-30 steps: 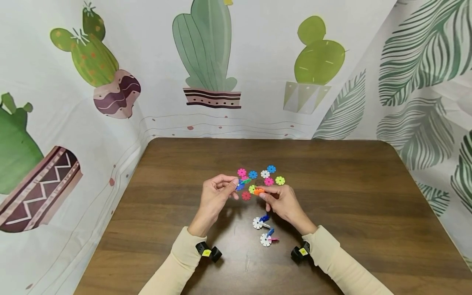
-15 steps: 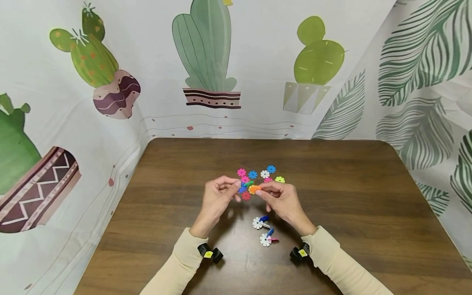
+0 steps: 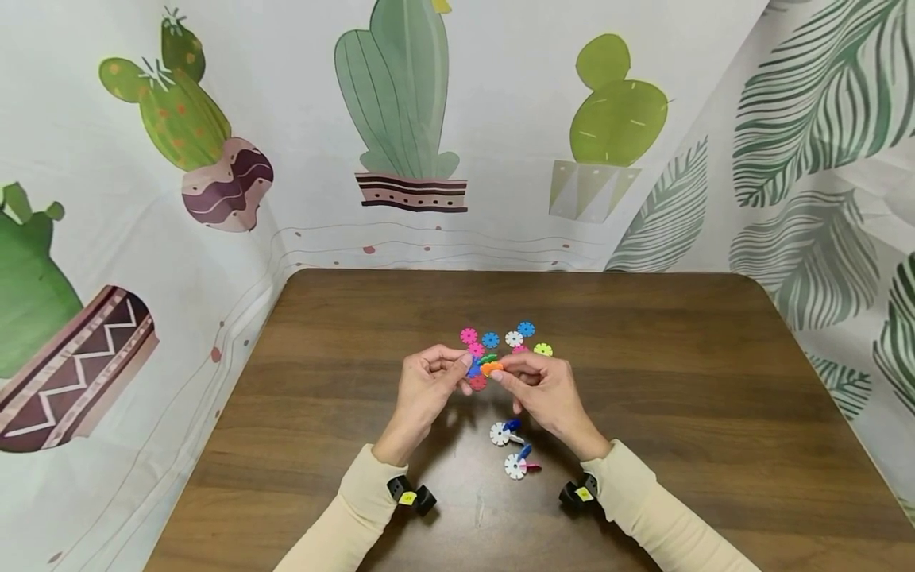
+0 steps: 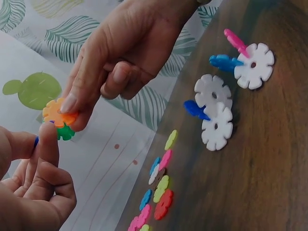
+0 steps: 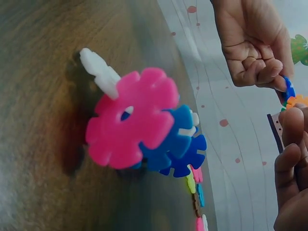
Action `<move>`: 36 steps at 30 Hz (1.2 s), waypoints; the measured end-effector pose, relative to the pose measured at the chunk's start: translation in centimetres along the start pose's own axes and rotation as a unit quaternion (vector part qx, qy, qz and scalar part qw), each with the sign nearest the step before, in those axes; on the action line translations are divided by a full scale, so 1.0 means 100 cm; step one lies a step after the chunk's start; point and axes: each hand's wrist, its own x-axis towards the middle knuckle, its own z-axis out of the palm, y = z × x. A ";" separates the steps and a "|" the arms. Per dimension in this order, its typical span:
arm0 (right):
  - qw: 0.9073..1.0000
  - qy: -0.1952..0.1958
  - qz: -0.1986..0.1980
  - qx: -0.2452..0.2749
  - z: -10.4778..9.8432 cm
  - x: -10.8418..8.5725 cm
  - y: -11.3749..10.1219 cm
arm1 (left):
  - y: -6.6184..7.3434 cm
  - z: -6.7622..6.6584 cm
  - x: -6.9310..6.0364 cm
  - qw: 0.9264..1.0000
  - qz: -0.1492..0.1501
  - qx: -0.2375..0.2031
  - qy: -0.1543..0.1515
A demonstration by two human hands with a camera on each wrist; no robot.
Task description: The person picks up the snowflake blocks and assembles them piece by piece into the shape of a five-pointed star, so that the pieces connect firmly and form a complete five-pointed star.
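Observation:
Above the table my left hand pinches a blue flower-shaped interlocking disc between thumb and forefinger. A green disc sits against it, apparently slotted in. My right hand pinches an orange disc by its edge. In the left wrist view the orange disc overlaps the green disc; whether they interlock I cannot tell. Below the hands lie two joined clusters: one of white discs with a dark blue one, one of a white disc with blue and pink ones.
Beyond the hands several loose discs lie flat, among them a pink disc, a blue disc, a yellow-green disc and a red disc. The brown wooden table meets a cactus-printed cloth at its back edge.
My hands have drawn together. The orange disc has moved left and the blue and green pair slightly right, so they now overlap. The clusters on the table have stayed put.

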 end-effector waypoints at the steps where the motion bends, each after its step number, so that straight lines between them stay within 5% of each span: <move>1: 1.000 0.001 -0.003 -0.001 0.000 0.000 0.000 | 0.000 0.001 0.000 1.000 -0.002 0.000 -0.001; 21: 0.996 0.006 -0.084 0.001 -0.004 -0.002 -0.004 | 0.001 0.006 -0.004 0.999 -0.002 -0.021 -0.036; 29: 0.997 -0.007 -0.079 0.006 -0.006 -0.001 -0.005 | 0.001 0.009 -0.007 0.999 0.026 -0.026 -0.037; 36: 0.998 -0.009 -0.066 -0.005 -0.006 -0.001 -0.005 | 0.000 0.007 -0.007 0.999 0.019 -0.024 -0.038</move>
